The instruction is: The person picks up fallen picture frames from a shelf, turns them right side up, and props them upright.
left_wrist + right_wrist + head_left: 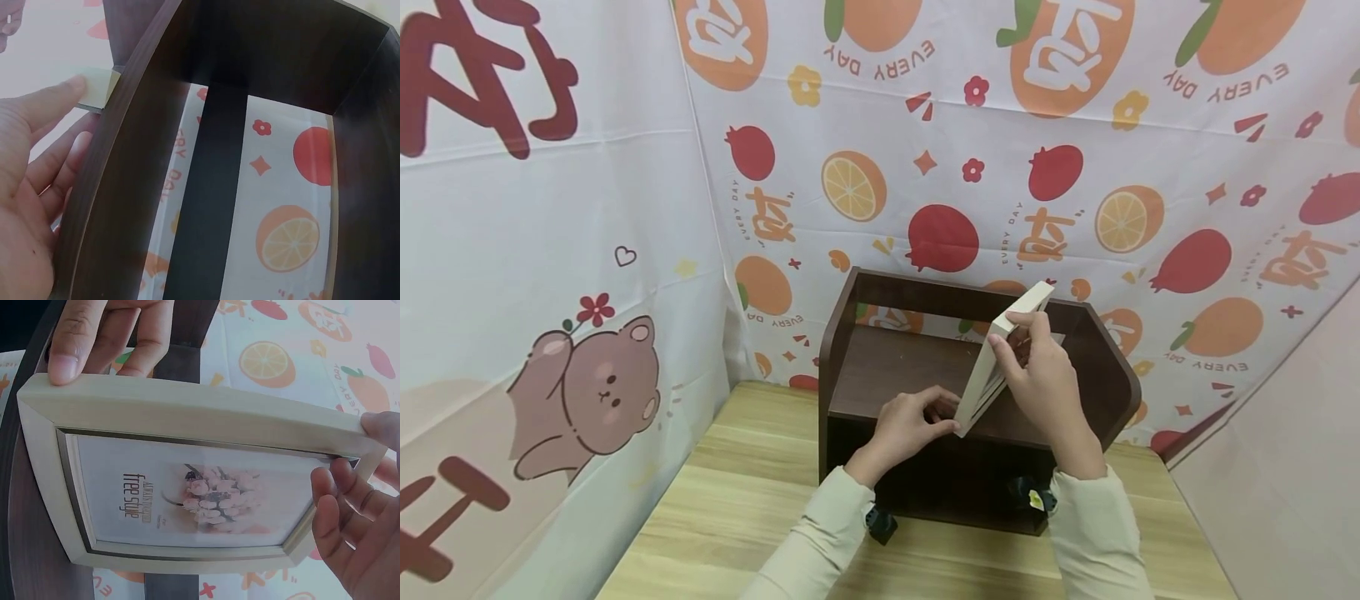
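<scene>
Fruit-print cloth backdrop glossy, creased, filling wall from 9 to 3 o'clock. Pale wood-grain table below. Dark brown shelf unit, rounded side panels, at table centre. Cream picture frame, rectangular, bevelled, flower print inside, standing tilted on shelf top. Right hand gripping frame's upper end, fingers curled round edge. Left hand pinching frame's lower corner at 6 o'clock.
</scene>
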### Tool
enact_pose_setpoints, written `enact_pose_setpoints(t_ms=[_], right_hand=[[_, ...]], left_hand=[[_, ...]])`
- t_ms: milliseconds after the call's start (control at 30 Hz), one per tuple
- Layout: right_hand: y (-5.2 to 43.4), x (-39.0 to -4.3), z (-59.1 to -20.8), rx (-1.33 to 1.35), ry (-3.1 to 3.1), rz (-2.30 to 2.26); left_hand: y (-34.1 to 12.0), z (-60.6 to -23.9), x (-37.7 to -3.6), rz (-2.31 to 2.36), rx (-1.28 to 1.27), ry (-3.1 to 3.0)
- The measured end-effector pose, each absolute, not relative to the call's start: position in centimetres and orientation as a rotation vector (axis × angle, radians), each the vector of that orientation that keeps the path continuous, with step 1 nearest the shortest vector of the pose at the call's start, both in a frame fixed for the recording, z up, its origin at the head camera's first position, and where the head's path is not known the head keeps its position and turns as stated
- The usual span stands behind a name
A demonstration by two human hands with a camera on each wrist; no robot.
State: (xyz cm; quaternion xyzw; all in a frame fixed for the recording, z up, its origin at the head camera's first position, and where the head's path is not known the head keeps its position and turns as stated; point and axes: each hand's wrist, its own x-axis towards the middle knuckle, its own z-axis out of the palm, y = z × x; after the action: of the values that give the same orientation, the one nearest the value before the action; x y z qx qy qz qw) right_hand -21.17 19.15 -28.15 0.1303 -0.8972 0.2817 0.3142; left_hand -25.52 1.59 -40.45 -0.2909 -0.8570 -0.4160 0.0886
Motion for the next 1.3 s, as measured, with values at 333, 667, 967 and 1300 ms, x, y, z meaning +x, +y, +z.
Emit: enact_pose_setpoints(t_ms=[333, 667, 967, 1300], right_hand=[[20.4, -21.0, -27.9, 0.367, -2.404, 0.867], [21.9, -21.1, -28.1, 0.386, -2.372, 0.813], [23.1, -20.8, -28.2, 0.324, -2.358, 0.753], [24.7, -20.7, -28.5, 0.302, -2.328, 0.640]], left_hand=[[2.8, -40.1, -25.1, -1.218, -0.880, -2.537], [4.3, -40.3, -24.7, -1.180, -0.952, -2.512], [6.3, -40.1, -24.8, -1.221, -0.967, -2.540], [7.8, -40.1, -24.9, -1.283, -0.972, -2.523]])
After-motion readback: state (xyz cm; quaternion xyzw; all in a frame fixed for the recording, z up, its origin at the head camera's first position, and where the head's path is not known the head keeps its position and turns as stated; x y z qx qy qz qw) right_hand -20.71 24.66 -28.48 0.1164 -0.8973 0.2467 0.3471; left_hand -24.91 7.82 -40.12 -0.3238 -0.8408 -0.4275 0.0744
